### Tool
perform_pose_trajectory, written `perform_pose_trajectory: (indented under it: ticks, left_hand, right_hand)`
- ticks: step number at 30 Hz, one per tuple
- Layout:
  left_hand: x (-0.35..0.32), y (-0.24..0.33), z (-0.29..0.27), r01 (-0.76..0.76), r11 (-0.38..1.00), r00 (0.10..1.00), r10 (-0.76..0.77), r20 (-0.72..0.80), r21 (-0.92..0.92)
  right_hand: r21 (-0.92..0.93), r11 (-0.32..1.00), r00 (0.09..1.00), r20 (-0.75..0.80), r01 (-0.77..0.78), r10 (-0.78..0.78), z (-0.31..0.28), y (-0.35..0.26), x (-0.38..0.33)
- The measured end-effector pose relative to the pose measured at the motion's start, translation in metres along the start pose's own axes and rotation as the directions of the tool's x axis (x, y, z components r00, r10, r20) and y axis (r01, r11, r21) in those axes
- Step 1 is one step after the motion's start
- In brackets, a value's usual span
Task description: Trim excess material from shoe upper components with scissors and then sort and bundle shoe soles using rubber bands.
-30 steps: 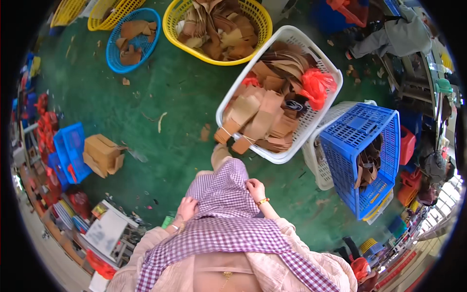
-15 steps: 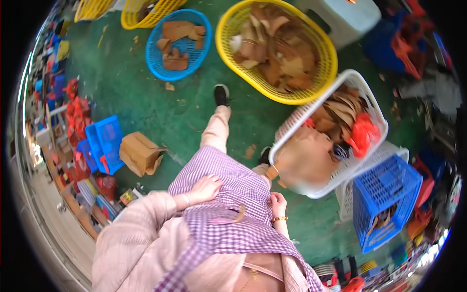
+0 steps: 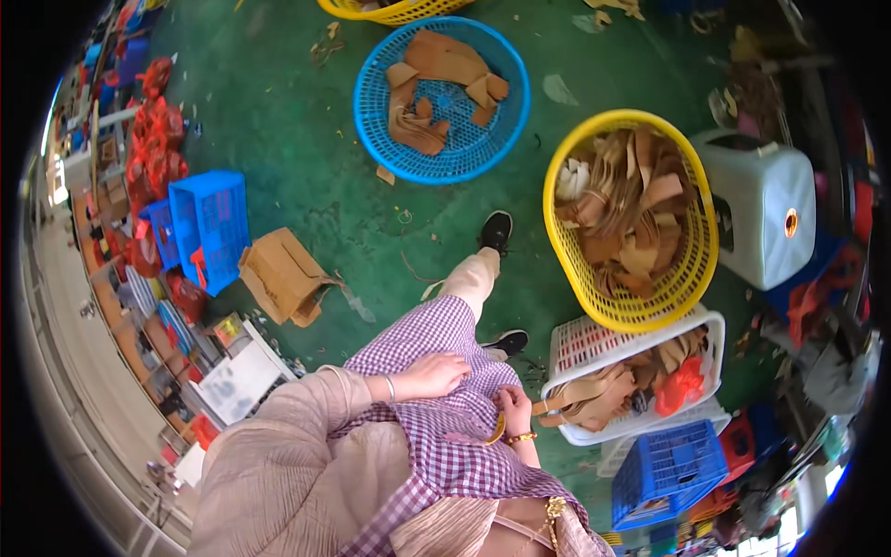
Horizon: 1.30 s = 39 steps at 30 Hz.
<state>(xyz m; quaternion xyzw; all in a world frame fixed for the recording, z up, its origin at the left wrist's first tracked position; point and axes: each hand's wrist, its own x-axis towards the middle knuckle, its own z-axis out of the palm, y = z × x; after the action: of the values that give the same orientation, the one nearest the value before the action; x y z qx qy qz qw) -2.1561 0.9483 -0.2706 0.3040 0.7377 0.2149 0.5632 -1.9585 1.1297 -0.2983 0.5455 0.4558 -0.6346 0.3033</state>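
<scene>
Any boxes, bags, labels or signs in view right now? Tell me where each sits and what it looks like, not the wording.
Cardboard box: on the green floor, left of the person's leg; brown, flattened open.
Red bags: piled along the far left edge; shiny, knotted.
Small box: beside the white board at lower left; colourful printed faces.
White container: right of the yellow basket; boxy, with an orange round spot.
No signs or screens.

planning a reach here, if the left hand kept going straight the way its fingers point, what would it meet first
Probably the right hand. The left hand lies on the purple checked apron with fingers pointing across the lap toward it; beyond lies the white basket. Depth is unclear, so this is a guess.
</scene>
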Motion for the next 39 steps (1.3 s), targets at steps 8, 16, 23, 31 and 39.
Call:
perform_pose_trajectory:
  ticks: [8,16,23,31,39]
  left_hand:
    - [-0.005,-0.02,-0.004,0.016,0.957,0.982,-0.07,-0.177,-0.288]
    - [-0.002,-0.011,-0.004,0.065,0.881,0.967,-0.172,-0.19,-0.468]
    - [0.015,-0.011,0.001,0.038,0.849,0.954,-0.189,-0.235,-0.527]
    - [0.052,-0.023,-0.007,0.19,0.812,0.948,-0.298,-0.112,-0.551]
    - [0.144,-0.059,0.014,0.084,0.961,0.976,-0.133,-0.173,-0.263]
  right_hand:
    - [-0.266,0.964,0.998,0.056,0.025,-0.011,-0.009,-0.046,0.014]
    - [-0.489,0.871,0.996,0.04,-0.054,0.084,-0.018,-0.108,0.03]
    - [-0.566,0.825,0.999,0.033,-0.009,0.033,-0.027,-0.113,0.036]
    - [-0.499,0.864,0.998,0.019,0.066,-0.065,-0.021,-0.06,0.076]
    - [-0.051,0.997,0.998,-0.008,-0.059,0.059,0.005,0.024,0.147]
